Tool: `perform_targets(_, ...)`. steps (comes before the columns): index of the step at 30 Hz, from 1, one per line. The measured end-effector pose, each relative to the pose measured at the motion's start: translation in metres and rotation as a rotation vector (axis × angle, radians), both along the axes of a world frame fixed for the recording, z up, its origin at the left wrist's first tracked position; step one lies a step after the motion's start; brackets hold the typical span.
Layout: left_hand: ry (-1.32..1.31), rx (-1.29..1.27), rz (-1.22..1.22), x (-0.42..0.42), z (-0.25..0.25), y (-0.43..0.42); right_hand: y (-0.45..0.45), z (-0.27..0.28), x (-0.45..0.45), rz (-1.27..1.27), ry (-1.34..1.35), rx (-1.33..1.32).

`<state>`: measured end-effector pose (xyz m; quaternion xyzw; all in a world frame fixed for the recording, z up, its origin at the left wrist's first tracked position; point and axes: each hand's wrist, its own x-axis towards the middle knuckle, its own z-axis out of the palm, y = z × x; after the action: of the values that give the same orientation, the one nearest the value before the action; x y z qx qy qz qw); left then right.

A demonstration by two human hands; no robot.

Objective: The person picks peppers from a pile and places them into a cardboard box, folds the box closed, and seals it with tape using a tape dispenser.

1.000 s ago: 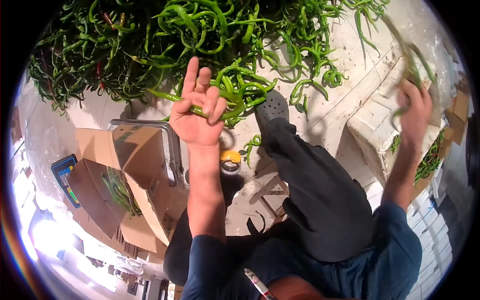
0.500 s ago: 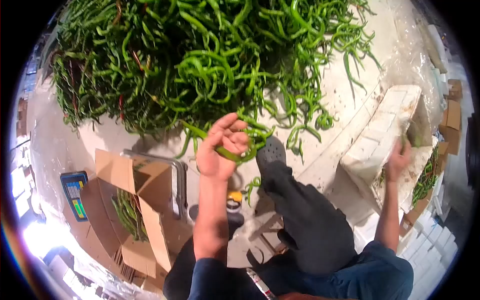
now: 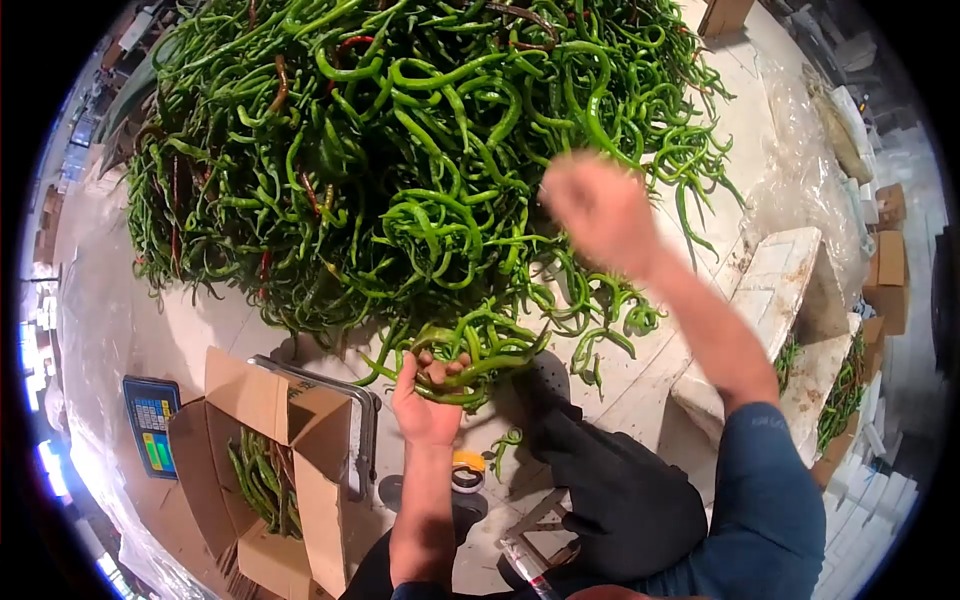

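Observation:
A large heap of long, curly green chili peppers point(image 3: 440, 220) covers the floor before me, with a few red ones mixed in. At its near edge my left hand point(image 3: 428, 400) is turned palm up, its fingers curled round several green chili peppers point(image 3: 480, 372). Motion smears my right hand point(image 3: 600, 210), which is over the right part of the heap; its fingers look bent in, but what they hold, if anything, cannot be made out. Some loose peppers point(image 3: 605, 345) lie on the floor between the heap and my shoe.
At left, an open cardboard box point(image 3: 322, 505) with chili peppers inside stands by a metal scale platform point(image 3: 365, 430) and its blue display point(image 3: 152, 425). A dirty white foam box point(image 3: 770, 285) containing peppers is at right. A yellow tape roll point(image 3: 467, 470) lies near my feet.
My right hand has swung from the foam box at right up and left to the heap. My left hand has lowered, and more peppers now show about its fingers.

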<state>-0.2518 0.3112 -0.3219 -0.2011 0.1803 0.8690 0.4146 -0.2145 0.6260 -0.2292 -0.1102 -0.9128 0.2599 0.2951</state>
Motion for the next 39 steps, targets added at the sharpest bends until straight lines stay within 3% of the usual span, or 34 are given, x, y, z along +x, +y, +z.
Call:
perform_targets(2,-0.029,0.048,0.041,0.004,0.001,0.001,0.075,0.028,-0.049,-0.157,-0.063,-0.318)
perform_targets(3,-0.002,-0.033,0.066,0.007,0.003,0.004,0.112,0.030,-0.075,-0.217,0.028,-0.132)
perform_targets(5,0.024,0.047,0.038,0.008,0.000,0.007,0.173,0.029,-0.123,-0.270,0.014,0.097)
perform_targets(6,0.040,0.111,0.010,0.007,-0.002,0.007,0.167,0.049,-0.137,-0.308,-0.173,-0.275)
perform_targets(7,0.037,0.067,-0.002,0.007,0.004,0.011,0.165,0.057,-0.148,-0.297,-0.246,-0.160)
perform_targets(8,0.033,0.021,-0.011,0.008,0.013,0.016,0.217,0.006,-0.185,-0.255,-0.143,0.219)
perform_targets(10,0.021,-0.049,-0.031,0.006,0.018,0.017,0.198,0.017,-0.193,-0.170,-0.444,0.129)
perform_targets(11,0.013,-0.071,-0.045,0.006,0.017,0.015,0.184,0.019,-0.197,-0.219,-0.516,0.289)
perform_targets(13,0.042,-0.122,-0.095,0.007,0.010,0.009,0.157,0.022,-0.188,-0.343,-0.544,0.263)
perform_targets(16,0.080,0.039,-0.082,0.004,0.001,-0.002,0.135,0.032,-0.149,-0.385,-0.668,0.165)
perform_targets(20,0.197,-0.151,-0.076,-0.005,0.023,0.006,0.106,0.039,-0.051,-0.446,-0.508,0.119)
perform_targets(22,0.182,-0.164,-0.076,-0.006,0.027,0.021,0.085,0.032,-0.012,-0.436,-0.260,0.101)
perform_targets(24,0.154,-0.159,-0.116,-0.007,0.032,0.035,0.059,0.013,0.006,-0.344,0.096,0.253)
perform_targets(28,0.255,-0.244,-0.196,-0.001,0.039,0.074,-0.005,-0.018,0.017,0.000,0.035,0.383)
perform_targets(30,0.206,-0.270,-0.172,-0.002,0.042,0.094,-0.039,-0.043,0.017,0.089,0.096,0.299)
perform_targets(32,0.178,-0.293,-0.169,-0.013,0.015,0.096,-0.077,-0.060,0.023,0.122,0.136,0.186)
perform_targets(35,0.309,-0.257,-0.090,-0.021,0.002,0.088,-0.111,-0.075,0.028,0.192,0.143,0.131)
perform_targets(39,0.268,-0.110,-0.096,-0.034,0.001,0.061,-0.109,-0.065,0.040,0.382,0.046,-0.143)
